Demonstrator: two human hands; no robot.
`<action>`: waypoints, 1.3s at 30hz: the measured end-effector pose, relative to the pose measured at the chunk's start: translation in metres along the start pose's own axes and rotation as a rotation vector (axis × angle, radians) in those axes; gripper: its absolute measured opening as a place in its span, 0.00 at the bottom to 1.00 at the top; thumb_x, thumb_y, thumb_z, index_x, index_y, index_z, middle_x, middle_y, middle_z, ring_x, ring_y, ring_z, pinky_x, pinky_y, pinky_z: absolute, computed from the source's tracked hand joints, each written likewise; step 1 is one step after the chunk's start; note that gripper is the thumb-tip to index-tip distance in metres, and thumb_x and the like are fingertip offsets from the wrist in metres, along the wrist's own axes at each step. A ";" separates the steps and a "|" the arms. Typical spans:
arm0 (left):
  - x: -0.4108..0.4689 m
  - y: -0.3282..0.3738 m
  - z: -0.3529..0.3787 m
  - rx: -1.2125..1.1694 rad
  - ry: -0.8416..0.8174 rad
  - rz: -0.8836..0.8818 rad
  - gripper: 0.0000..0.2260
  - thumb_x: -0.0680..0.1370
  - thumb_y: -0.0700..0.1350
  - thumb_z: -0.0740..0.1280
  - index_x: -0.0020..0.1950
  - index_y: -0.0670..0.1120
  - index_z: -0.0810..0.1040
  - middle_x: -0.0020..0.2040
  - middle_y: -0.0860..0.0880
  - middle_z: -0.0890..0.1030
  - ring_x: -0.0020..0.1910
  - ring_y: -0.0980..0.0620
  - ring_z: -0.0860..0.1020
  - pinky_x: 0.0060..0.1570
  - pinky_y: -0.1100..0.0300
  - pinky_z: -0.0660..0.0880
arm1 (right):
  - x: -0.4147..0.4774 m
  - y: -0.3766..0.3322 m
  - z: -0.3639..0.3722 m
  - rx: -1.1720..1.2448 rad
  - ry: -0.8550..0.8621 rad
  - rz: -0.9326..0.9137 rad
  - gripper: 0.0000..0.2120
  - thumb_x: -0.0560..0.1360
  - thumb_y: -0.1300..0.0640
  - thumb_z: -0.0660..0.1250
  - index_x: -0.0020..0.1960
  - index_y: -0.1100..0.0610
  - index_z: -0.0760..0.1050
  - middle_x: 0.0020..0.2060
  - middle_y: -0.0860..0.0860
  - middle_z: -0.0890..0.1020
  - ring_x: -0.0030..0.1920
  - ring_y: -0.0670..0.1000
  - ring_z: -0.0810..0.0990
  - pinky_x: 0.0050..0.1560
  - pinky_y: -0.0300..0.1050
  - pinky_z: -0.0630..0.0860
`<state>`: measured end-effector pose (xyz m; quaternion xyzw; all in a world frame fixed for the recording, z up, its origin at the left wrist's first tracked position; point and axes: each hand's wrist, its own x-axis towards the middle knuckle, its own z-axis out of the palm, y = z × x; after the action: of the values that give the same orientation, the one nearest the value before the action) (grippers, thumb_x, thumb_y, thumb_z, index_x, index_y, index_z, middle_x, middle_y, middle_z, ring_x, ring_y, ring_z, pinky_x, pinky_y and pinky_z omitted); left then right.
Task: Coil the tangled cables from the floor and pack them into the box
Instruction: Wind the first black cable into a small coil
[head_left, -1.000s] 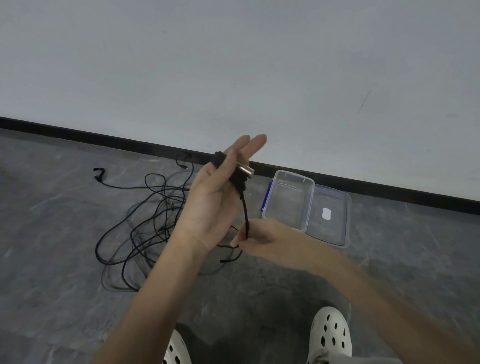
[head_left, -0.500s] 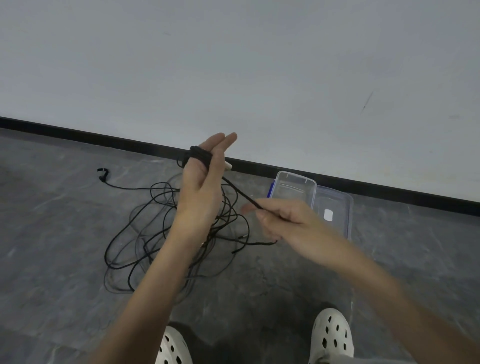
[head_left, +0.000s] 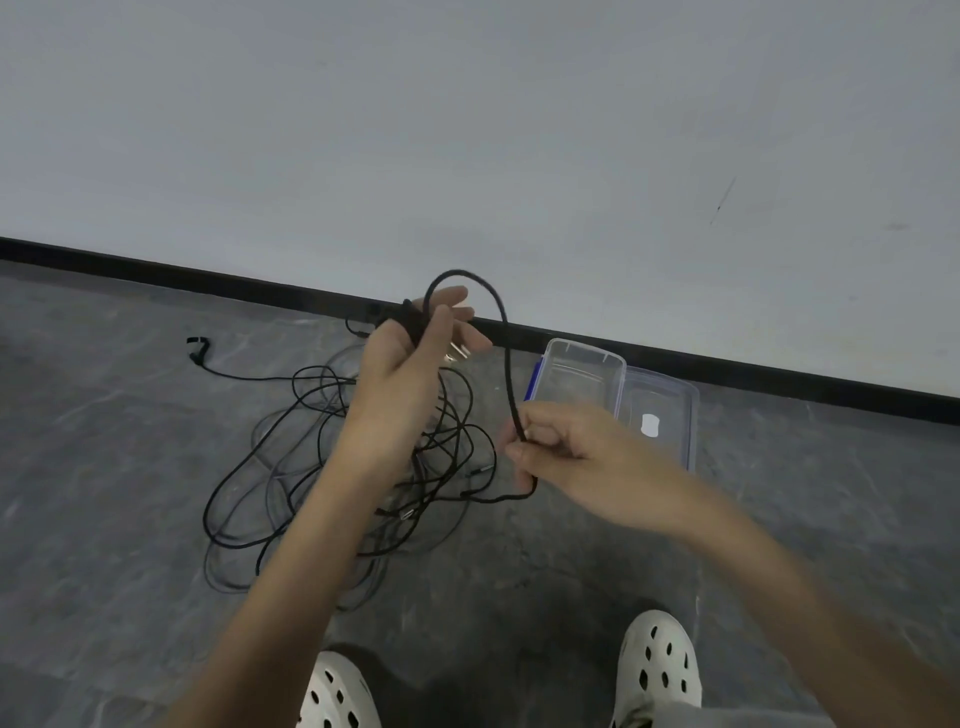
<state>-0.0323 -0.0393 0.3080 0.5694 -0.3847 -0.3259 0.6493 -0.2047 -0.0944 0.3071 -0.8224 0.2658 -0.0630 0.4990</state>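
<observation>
White perforated clogs (head_left: 657, 667) cover both feet near six o'clock; grey trouser fabric (head_left: 727, 718) shows at five; both forearms (head_left: 291, 571) are bare.

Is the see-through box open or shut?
Open. The box has its lid flipped over to one side, lying flat next to it, so the inside is uncovered.

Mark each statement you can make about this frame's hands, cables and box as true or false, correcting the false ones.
1. The right hand pinches the black cable. True.
2. The clear box is shut with its lid on. False: it is open, and the lid lies beside it.
3. The left hand holds nothing. False: it grips wraps of the black cable.
4. A tangle of cables lies on the floor. True.
5. A coiled cable lies in the clear box. False: no cable shows inside it.
</observation>
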 end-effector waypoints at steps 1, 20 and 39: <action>0.001 0.000 -0.002 -0.084 -0.011 0.013 0.19 0.83 0.43 0.57 0.39 0.53 0.84 0.47 0.52 0.81 0.59 0.56 0.78 0.60 0.61 0.71 | 0.000 0.001 0.000 -0.002 -0.002 0.014 0.06 0.81 0.60 0.61 0.49 0.57 0.76 0.35 0.46 0.82 0.38 0.41 0.81 0.42 0.31 0.73; -0.009 0.000 -0.002 0.067 -0.318 -0.169 0.22 0.81 0.56 0.54 0.37 0.52 0.82 0.35 0.48 0.81 0.50 0.51 0.82 0.60 0.54 0.67 | 0.008 0.024 0.001 -0.464 0.210 0.055 0.16 0.77 0.52 0.68 0.39 0.64 0.78 0.31 0.59 0.80 0.32 0.56 0.78 0.34 0.48 0.72; -0.010 -0.006 -0.002 0.203 -0.018 -0.281 0.18 0.82 0.58 0.56 0.44 0.52 0.80 0.41 0.56 0.85 0.48 0.61 0.80 0.51 0.58 0.70 | 0.007 0.009 -0.014 -0.002 0.580 -0.022 0.09 0.78 0.59 0.65 0.40 0.56 0.78 0.27 0.48 0.79 0.32 0.55 0.78 0.40 0.52 0.77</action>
<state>-0.0356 -0.0311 0.3008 0.6773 -0.3378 -0.3780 0.5331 -0.2080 -0.1123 0.3050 -0.7735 0.3886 -0.3007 0.4004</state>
